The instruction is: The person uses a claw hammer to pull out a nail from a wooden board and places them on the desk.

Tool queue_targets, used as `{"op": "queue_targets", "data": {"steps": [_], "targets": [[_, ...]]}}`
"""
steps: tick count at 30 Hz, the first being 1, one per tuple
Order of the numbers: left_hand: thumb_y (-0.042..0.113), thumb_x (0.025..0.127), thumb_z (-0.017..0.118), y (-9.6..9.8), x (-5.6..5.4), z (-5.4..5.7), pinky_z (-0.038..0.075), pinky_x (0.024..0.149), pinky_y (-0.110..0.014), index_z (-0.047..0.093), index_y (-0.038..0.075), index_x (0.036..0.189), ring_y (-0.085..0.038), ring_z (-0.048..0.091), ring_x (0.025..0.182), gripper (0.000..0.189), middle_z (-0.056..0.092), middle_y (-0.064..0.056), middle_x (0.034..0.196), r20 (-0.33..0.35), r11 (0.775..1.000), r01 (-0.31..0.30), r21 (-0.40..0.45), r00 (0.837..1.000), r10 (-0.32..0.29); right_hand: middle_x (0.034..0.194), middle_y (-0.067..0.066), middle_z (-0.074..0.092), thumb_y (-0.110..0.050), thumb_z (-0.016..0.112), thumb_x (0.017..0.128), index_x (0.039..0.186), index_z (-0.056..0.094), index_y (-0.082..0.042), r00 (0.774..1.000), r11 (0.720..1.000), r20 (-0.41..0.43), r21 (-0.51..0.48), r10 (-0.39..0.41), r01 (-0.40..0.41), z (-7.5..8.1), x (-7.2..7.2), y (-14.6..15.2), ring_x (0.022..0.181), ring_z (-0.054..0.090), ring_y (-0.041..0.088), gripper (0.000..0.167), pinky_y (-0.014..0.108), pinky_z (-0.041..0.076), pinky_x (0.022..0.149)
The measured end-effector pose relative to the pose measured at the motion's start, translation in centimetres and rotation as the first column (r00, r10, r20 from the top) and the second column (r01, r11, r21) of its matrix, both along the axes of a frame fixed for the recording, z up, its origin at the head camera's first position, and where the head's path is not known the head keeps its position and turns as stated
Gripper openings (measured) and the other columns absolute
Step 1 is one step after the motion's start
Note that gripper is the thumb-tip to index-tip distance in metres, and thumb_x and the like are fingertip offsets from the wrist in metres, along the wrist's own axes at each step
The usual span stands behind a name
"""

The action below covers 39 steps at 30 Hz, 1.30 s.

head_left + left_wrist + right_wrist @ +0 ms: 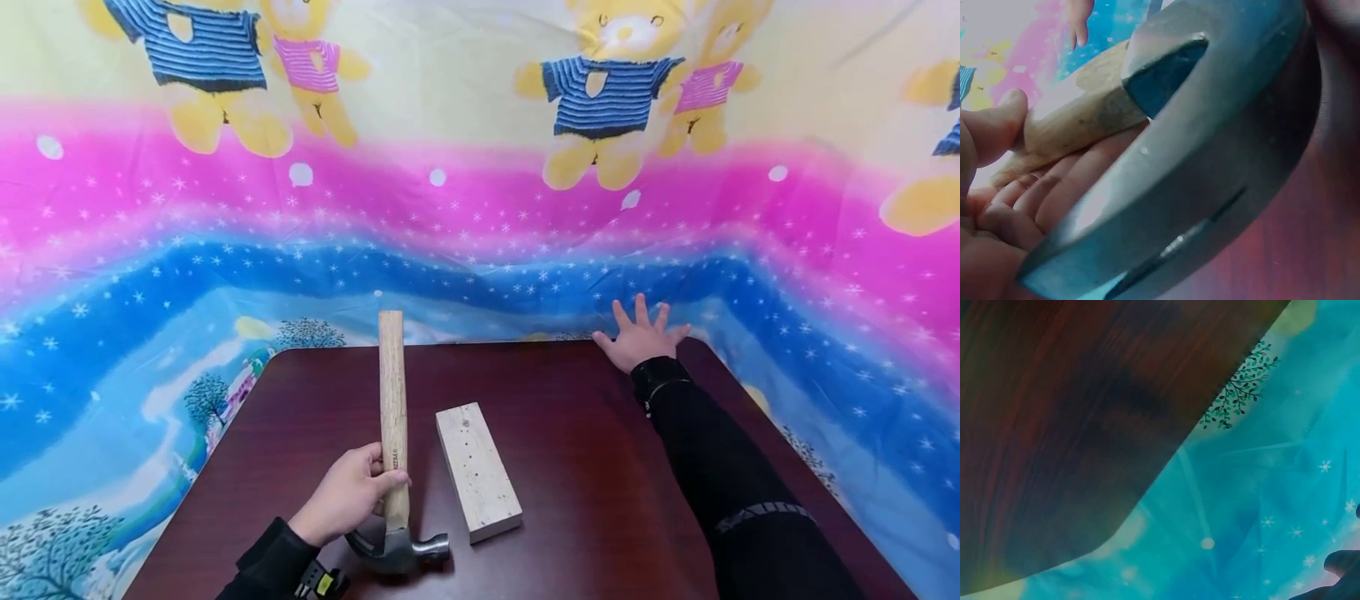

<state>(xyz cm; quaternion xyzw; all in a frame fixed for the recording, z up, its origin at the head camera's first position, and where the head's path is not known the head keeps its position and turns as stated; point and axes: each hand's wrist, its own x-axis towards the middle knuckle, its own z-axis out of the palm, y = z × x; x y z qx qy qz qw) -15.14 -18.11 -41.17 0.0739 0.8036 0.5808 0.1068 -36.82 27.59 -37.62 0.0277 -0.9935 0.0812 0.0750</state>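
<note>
My left hand [348, 492] grips a claw hammer [393, 400] by the lower part of its wooden handle, close to the metal head. The handle points away from me and the head [397, 550] is at the near end, its claw toward the wrist. In the left wrist view the steel claw [1166, 169] fills the foreground, with the curled fingers [1060, 181] behind it. A pale wooden block [480, 471] with several small dark holes lies just right of the hammer. Over the table's far right corner my right hand [641, 340] is stretched out, fingers spread, holding nothing.
The dark reddish-brown table [570, 433] has rounded far corners. A colourful curtain [480, 200] printed with bears and snowflakes hangs behind it and along both sides. In the right wrist view the table edge [1166, 456] runs diagonally against the blue cloth.
</note>
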Motion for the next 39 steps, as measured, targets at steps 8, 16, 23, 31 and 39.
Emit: {"op": "queue_targets", "data": {"steps": [8,16,23,31,39], "targets": [[0.013,0.096,0.067,-1.8,1.4,-1.4,0.057,0.054,-0.039,0.055,-0.010,0.109,-0.025,0.069,0.071,0.029,0.071,-0.016,0.087,0.059,1.000,0.005,-0.008,0.998,-0.004,0.161,0.021,-0.017,-0.077,0.027,0.093,0.161,0.002,-0.022,0.999,0.998,0.039,-0.051,-0.023,0.025,-0.8,-0.4,0.7,0.133,-0.031,0.053,0.091,0.080,-0.022,0.090],[0.012,0.097,0.064,-2.4,2.3,-2.7,0.055,0.050,-0.035,0.055,-0.009,0.106,-0.025,0.067,0.067,0.024,0.071,-0.015,0.085,0.091,0.998,0.060,0.026,0.994,-0.063,0.161,0.022,-0.016,-0.075,0.033,0.094,0.161,0.007,-0.020,0.998,0.995,0.066,-0.092,-0.023,0.029,-1.2,-0.4,1.2,0.134,-0.030,0.054,0.090,0.080,-0.025,0.088],[0.016,0.097,0.066,-1.8,3.5,-3.4,0.056,0.050,-0.036,0.057,-0.005,0.101,-0.023,0.067,0.058,0.024,0.069,-0.006,0.073,0.054,0.996,0.056,-0.069,0.997,-0.052,0.161,0.023,-0.014,-0.076,0.032,0.093,0.161,0.008,-0.019,0.996,0.997,0.081,-0.075,-0.022,0.028,-1.7,-0.6,1.3,0.136,-0.026,0.056,0.092,0.081,-0.022,0.088],[0.023,0.094,0.070,-2.0,3.6,-3.5,0.052,0.046,-0.033,0.063,0.003,0.093,-0.021,0.062,0.048,0.021,0.064,-0.001,0.068,0.015,0.975,0.018,-0.223,1.000,-0.015,0.161,0.024,-0.011,-0.065,0.040,0.099,0.161,0.011,-0.018,0.995,0.997,0.091,-0.059,-0.041,0.046,-1.9,0.3,1.0,0.136,-0.026,0.056,0.084,0.080,-0.022,0.090],[0.025,0.090,0.074,-1.9,3.8,-4.6,0.045,0.040,-0.028,0.061,0.008,0.074,-0.013,0.057,0.041,0.026,0.059,0.001,0.056,-0.001,0.935,-0.014,-0.355,1.000,0.015,0.160,0.026,-0.013,-0.067,0.040,0.098,0.160,0.011,-0.016,0.992,0.995,0.113,-0.075,-0.052,0.060,-3.2,0.4,1.1,0.137,-0.023,0.056,0.086,0.081,-0.020,0.090]]}}
